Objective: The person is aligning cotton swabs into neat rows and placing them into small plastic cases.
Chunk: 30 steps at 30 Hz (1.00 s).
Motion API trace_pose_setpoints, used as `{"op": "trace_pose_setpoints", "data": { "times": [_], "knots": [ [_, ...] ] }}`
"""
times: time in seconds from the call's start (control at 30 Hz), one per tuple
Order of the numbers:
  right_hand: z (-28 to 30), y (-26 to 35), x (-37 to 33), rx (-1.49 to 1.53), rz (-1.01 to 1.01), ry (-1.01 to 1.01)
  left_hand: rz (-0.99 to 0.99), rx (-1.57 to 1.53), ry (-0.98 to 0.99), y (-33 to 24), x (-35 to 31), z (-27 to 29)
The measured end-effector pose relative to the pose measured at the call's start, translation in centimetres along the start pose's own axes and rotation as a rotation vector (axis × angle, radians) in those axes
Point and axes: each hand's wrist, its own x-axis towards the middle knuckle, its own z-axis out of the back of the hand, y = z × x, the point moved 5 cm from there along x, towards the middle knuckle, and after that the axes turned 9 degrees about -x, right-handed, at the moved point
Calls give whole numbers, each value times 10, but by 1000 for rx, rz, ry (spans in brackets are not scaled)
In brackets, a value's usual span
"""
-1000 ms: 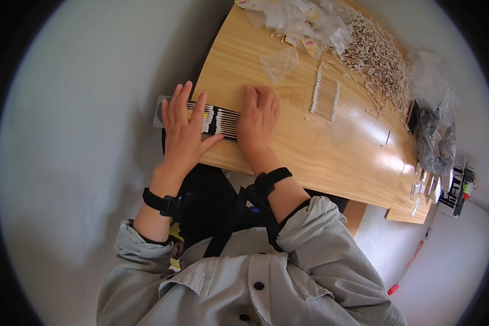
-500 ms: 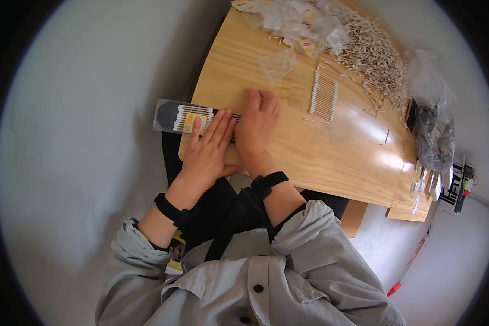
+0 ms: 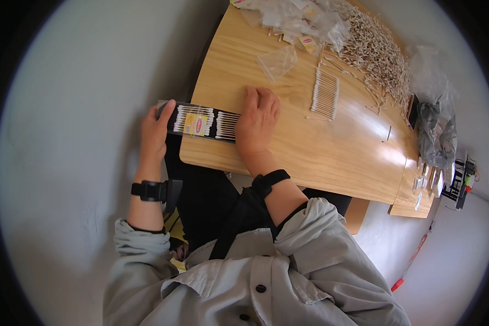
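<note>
A long clear pack of cotton swabs with a dark backing lies along the left edge of the table, its left end jutting out past it. White-tipped swabs sit in two groups in it, and a yellow label covers part of the left group. My left hand grips the jutting end, thumb on top, other fingers mostly hidden beneath. Over the right end curls my right hand, back upward and fingers bent; it hides that end of the pack, and its fingertips are partly out of sight.
A row of loose cotton swabs lies right of my hands. Beyond it spreads a large heap of swabs, beside crumpled clear bags. One flat clear bag lies nearer. A grey plastic bag hangs at the table's right side.
My left hand has slid left from the middle of the pack to its outer end, uncovering the label and the right swab group. My right hand has stayed nearly still.
</note>
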Motion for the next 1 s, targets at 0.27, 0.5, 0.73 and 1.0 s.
{"op": "trace_pose_setpoints", "data": {
  "times": [0.27, 0.5, 0.73, 1.0],
  "knots": [
    [0, 5, 0, -28, -1, 25, 457, -732, 174, 45, 0, -23],
    [-4, 13, 2, -31, 9, 26, 416, -807, 162, 50, -2, -28],
    [-11, 34, 5, -17, -13, 59, 346, -783, 69, 43, -2, -25],
    [-17, 42, 5, 195, -114, 21, 215, -635, -34, 18, -9, -22]
  ]
}}
